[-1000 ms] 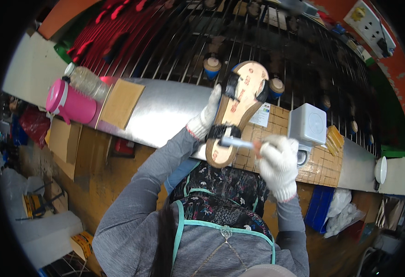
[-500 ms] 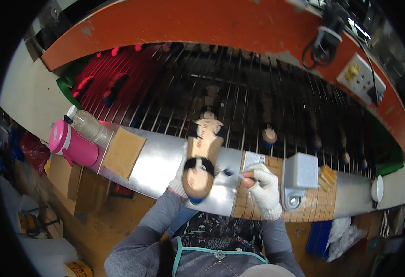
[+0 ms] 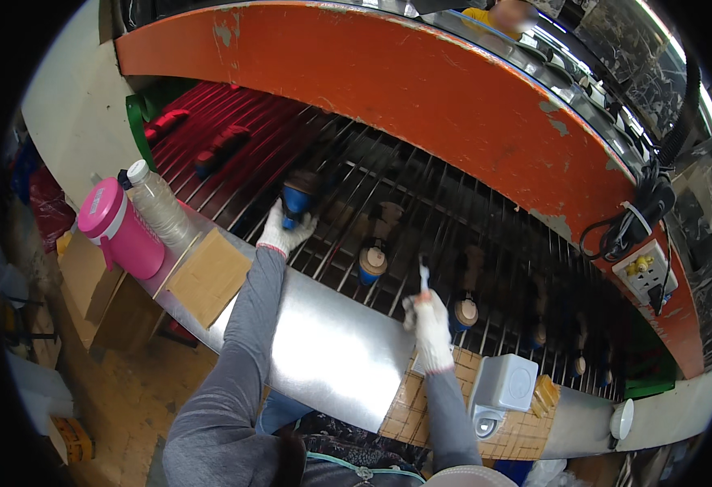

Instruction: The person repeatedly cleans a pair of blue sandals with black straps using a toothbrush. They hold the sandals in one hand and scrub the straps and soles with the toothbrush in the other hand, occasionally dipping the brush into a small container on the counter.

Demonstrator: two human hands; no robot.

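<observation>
My left hand, in a white knit glove, reaches out over the metal rods. Its fingers are closed around the blue heel end of a shoe last; the last's far part is dark and hard to make out. Farther right, my gloved right hand grips a small brush with a pale handle, its dark bristles pointing away from me. Just beyond the right hand, another last with a tan sole and blue heel lies on the rods. A similar last sits to the right of that hand.
A metal ledge runs along the front of the rod conveyor. On it are a pink jug, a clear bottle, a cardboard piece and a white dispenser. An orange panel arches overhead.
My left hand has carried the shoe last from above the ledge forward and left to the rods. My right hand, with the brush, has moved away from the ledge toward the rods.
</observation>
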